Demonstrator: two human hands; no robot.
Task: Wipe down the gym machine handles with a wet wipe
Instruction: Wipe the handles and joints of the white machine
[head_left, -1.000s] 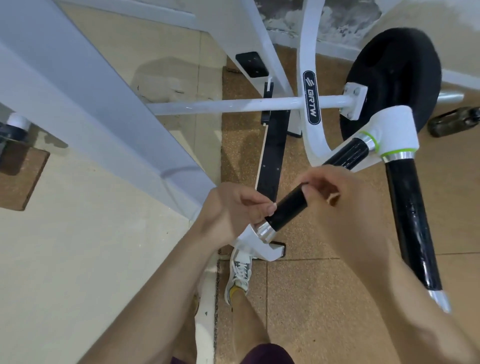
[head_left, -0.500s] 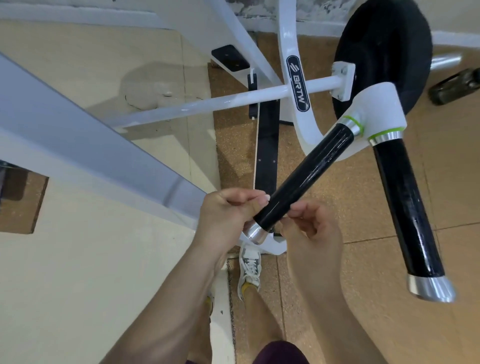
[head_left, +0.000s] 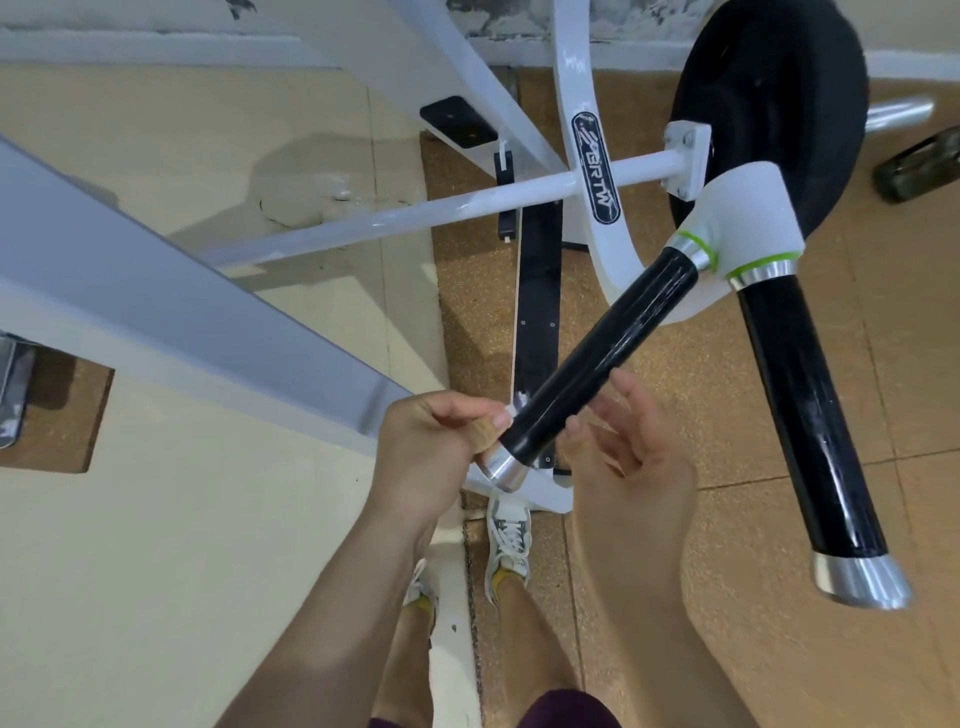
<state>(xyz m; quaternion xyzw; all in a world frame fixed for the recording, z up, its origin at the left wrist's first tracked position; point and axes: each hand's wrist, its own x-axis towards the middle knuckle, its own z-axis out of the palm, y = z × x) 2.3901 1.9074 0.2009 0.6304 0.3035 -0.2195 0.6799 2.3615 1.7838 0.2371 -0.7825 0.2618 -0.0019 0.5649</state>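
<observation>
The left hand (head_left: 431, 441) curls at the near handle's (head_left: 597, 353) lower end. It pinches a white scrap, seemingly the wet wipe (head_left: 513, 410), against the grip, probably to rub it. The right hand (head_left: 628, 452) is slack just beside, holding nothing. Beyond stands the second handle (head_left: 810, 415).

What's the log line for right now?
left hand: curled at near handle end, white scrap showing | right hand: fingers loose beside it | far handle: untouched

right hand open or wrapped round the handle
Open: the right hand lies with fingers loosely spread beside the nearer black handle, not curled round it.
</observation>
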